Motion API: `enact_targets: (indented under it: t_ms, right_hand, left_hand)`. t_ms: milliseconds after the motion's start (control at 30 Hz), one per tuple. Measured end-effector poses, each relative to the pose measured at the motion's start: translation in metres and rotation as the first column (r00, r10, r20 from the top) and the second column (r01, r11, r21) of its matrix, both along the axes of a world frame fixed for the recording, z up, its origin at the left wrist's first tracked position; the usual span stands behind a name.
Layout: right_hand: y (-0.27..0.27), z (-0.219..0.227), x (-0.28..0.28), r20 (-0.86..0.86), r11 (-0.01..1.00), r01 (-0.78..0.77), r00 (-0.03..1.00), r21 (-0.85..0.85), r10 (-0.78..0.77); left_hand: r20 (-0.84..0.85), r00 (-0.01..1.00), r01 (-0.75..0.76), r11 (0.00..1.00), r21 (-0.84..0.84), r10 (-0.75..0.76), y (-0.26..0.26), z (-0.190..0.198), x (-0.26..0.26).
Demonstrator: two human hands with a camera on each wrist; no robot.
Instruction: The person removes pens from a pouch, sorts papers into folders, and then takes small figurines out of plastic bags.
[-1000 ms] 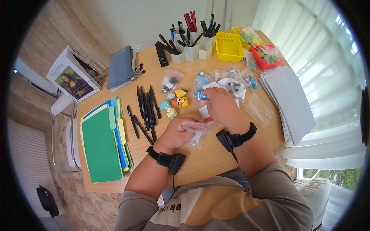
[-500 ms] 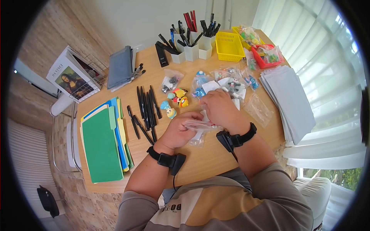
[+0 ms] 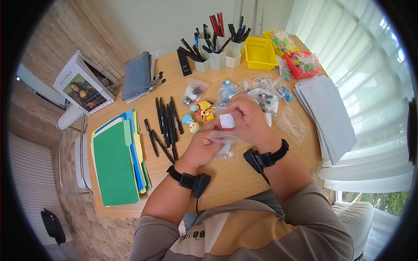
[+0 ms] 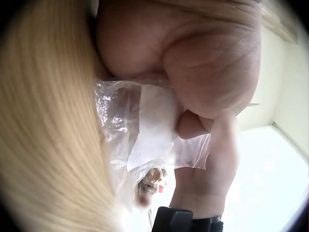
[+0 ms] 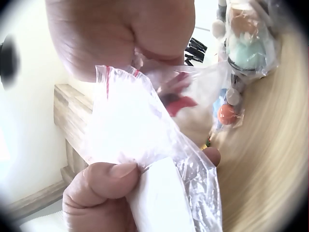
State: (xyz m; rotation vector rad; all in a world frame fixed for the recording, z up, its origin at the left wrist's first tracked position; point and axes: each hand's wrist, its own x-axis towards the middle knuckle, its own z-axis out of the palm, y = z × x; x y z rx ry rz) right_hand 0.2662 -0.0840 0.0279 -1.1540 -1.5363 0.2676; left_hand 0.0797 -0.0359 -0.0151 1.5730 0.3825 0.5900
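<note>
Bag [image 3: 224, 138] sits over the middle of the worktop [image 3: 248, 178], as the head view shows it, with my left hand [image 3: 204, 145] at its left side. My right hand [image 3: 249, 118], fingers curled, pinches clear plastic [image 3: 215, 111] by a white slip [image 3: 227, 121] and a red piece [image 3: 227, 129]. I cannot tell whether that plastic is part of the same bag. Bare wood runs from the bag back to the near edge. To my left, pens [image 3: 166, 122] and folders [image 3: 115, 167] fill the space out to the left edge; to my right, a flat bag [image 3: 292, 125] lies short of the papers [image 3: 327, 115] along the right edge. Toys [image 3: 191, 125] and bagged toys [image 3: 264, 96] crowd the far side, leaving little room there.

Left wrist view: the bag hangs below my palm, a white sheet inside it, with wood close alongside; my fingertips are hidden.

Right wrist view: my left thumb presses on the bag, pinching it against a finger behind. The red piece shows through plastic under my right hand.
</note>
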Motion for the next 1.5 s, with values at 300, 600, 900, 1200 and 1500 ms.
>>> enact_targets:
  t_ms: [300, 600, 900, 1200, 1500]
  right_hand:
    - [0.000, -0.005, 0.001, -0.133, 0.999, 0.010, 0.991, -0.045, -0.016]
    - [0.005, -0.015, 0.004, -0.256, 0.947, 0.038, 0.959, -0.320, -0.125]
    - [-0.001, 0.002, 0.006, 0.014, 0.948, -0.104, 0.993, -0.299, 0.113]
    - [0.000, -0.002, 0.000, 0.149, 0.989, -0.124, 0.980, -0.081, 0.135]
    - [-0.007, 0.008, -0.002, 0.167, 0.970, -0.079, 0.979, -0.229, 0.119]
  left_hand:
    - [0.013, 0.996, 0.083, 0.967, 0.242, -0.088, 0.000, 0.007, -0.001]
    - [0.141, 0.987, -0.104, 0.971, 0.215, 0.075, -0.001, -0.002, -0.007]
    - [0.173, 0.959, -0.206, 0.971, -0.118, 0.225, -0.003, 0.012, -0.009]
    - [0.374, 0.909, 0.055, 0.833, -0.550, 0.187, 0.004, -0.005, -0.015]
    - [0.296, 0.949, 0.053, 0.864, -0.500, 0.112, 0.000, 0.005, -0.010]
